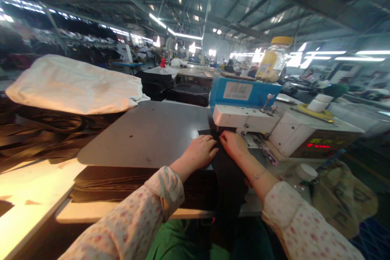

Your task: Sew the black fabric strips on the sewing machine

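A long black strip of fabric [230,178] runs from the head of a white machine [243,117] down over the table's front edge towards my lap. My left hand [201,151] is bent over the strip's left side, beside the grey metal plate [152,134], with fingers and thumb closed on the fabric. Right at the machine head, my right hand [234,145] pinches the strip's edge; its fingertips are partly hidden. A small black flap of material lies flat on the plate just beyond my left fingers.
Under the plate sits a stack of dark pieces [137,185]. A white cloth bundle [76,85] tops dark strips on the left. At right are a control box [317,142] with red digits, scissors [265,150], a lidded jar [304,174] and a sack [344,199]. A yellow-lidded jar [272,61] stands on the blue housing [248,91].
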The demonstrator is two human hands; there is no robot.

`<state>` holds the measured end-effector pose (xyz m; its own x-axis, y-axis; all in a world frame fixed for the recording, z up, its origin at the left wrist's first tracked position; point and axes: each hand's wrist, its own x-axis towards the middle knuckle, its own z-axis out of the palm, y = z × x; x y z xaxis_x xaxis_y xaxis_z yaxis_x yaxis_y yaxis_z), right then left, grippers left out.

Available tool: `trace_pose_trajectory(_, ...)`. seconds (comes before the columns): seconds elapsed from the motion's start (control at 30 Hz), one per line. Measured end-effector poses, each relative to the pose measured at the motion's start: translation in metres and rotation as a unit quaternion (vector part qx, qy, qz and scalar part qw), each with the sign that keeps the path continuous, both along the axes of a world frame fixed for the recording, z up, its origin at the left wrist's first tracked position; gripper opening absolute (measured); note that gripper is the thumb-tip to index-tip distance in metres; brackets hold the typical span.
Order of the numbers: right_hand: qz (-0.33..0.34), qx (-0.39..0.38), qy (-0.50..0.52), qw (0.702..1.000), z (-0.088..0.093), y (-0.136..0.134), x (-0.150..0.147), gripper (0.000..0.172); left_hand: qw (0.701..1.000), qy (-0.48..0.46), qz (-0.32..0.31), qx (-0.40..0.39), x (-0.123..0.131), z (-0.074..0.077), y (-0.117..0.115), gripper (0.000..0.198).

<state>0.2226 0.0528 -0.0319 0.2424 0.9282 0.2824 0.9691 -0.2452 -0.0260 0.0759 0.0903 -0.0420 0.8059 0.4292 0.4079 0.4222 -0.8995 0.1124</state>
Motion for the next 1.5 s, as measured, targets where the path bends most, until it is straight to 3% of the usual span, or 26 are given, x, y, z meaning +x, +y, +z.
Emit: trace_pose_trajectory(1.5, 0.008, 0.0, 0.007, 1.0, -0.0009, -0.0001, 0.0006, 0.025, 1.0, -0.007, -0.007, -0.006, -0.0004, -0.0022, 0.0017, 0.03)
